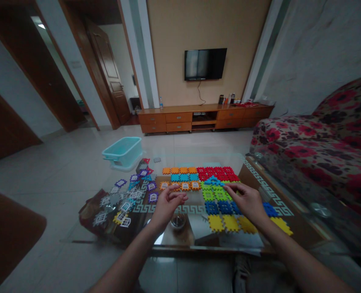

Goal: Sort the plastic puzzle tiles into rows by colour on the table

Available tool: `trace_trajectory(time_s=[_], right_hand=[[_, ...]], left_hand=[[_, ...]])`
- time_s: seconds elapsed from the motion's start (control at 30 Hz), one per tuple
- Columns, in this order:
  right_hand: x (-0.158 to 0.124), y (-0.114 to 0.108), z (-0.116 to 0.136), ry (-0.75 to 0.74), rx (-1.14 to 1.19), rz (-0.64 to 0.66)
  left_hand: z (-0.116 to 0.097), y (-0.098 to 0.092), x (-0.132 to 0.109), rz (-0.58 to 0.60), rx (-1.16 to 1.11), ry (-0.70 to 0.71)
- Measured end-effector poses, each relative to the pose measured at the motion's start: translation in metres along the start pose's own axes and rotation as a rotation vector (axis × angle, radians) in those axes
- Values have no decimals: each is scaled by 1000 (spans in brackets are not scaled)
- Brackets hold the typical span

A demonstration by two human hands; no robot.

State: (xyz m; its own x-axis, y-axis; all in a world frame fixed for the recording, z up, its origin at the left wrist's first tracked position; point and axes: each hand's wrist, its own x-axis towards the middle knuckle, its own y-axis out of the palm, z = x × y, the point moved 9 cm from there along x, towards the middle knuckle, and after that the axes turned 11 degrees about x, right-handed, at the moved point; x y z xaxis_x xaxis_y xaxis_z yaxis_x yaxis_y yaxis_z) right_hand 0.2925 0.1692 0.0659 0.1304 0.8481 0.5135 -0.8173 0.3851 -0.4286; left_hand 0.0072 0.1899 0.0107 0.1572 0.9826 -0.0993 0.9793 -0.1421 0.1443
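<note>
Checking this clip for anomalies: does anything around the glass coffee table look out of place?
Yes: a lone grey plastic interlocking tile lies apart, beyond the colour-sorted rows and the jumbled heap of white, grey and purple tiles. I cannot tell whether it sits on the glass tabletop or the floor.

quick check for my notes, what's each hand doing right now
Left hand: open, fingers loosely curled, nothing visibly held.
Right hand: fingertips at the green plastic tiles; cannot tell if it's holding one.

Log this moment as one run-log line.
left hand: near orange interlocking tiles | right hand: near green interlocking tiles | rest: glass table, teal plastic tub
</note>
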Motion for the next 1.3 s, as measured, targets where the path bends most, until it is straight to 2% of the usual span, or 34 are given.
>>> trace_trajectory(time_s=[0.13, 0.23, 0.33, 0.43, 0.63, 0.87, 1.07, 1.3], right_hand=[[4, -52, -57, 79, -143, -8], [2, -81, -97, 134, -252, 41], [-3, -93, -127, 176, -301, 120], [-8, -92, -144, 199, -308, 194], [-10, -87, -160, 210, -310, 268], [-6, -73, -162, 155, -417, 438], [-2, -67, -168, 140, -510, 499], [-4, -69, -175, 162, -510, 526]], left_hand=[[-2, -2, -1, -11, 21, 7], [-2, -3, -1, -21, 45, -2], [0, -3, 1, -31, 59, -16], [4, -5, 3, -29, 64, -27], [10, -5, 6, 11, 98, -23], [9, -5, 5, 9, 108, -35], [8, -4, 4, 7, 104, -32], [5, -3, 2, 1, 114, -39]])
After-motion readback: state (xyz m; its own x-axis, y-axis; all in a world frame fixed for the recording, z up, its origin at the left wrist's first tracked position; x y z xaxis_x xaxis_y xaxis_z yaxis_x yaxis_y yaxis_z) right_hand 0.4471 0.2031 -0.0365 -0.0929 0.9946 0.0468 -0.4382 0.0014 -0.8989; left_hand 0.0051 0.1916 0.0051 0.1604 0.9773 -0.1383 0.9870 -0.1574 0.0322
